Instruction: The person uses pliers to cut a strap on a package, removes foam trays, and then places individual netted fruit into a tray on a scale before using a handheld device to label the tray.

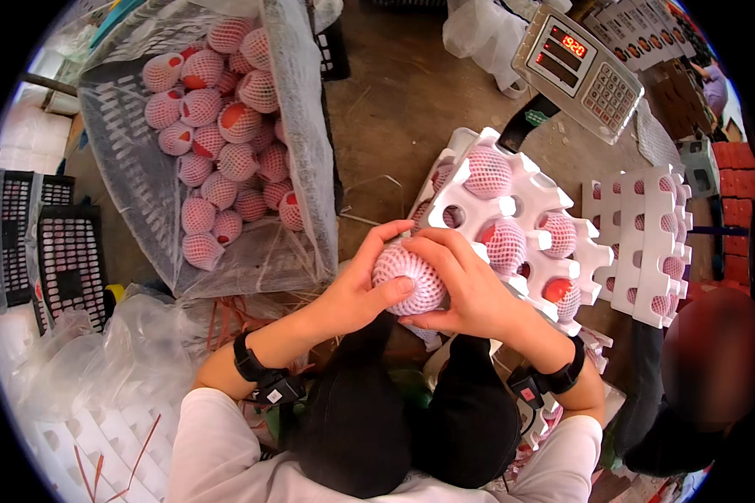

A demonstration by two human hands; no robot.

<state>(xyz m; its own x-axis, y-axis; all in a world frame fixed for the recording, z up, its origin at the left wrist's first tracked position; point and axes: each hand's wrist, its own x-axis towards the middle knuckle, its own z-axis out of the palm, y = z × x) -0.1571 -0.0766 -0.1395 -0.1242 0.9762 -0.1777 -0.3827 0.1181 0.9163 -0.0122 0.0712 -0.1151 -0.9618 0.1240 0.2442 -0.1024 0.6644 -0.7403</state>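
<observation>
Between my left hand (358, 283) and my right hand (472, 283) is a round fruit in a pink foam net (418, 292); both hands grip it above my knees. Just beyond my right hand, a white foam tray (528, 182) holds several netted fruits, one of them (487, 171) at its far end. Some show red skin through the net openings. At the left, a lined crate (226, 283) contains many more fruits in pink nets (219, 190). A digital scale display (576, 72) with lit red digits rises behind the tray.
Stacked white foam trays (645, 251) with netted fruits stand at the right, near a person's dark-clothed leg (645, 377). Black plastic crates (72, 258) are at the far left. Clear plastic film (126, 352) and foam trays (100, 440) lie at the lower left.
</observation>
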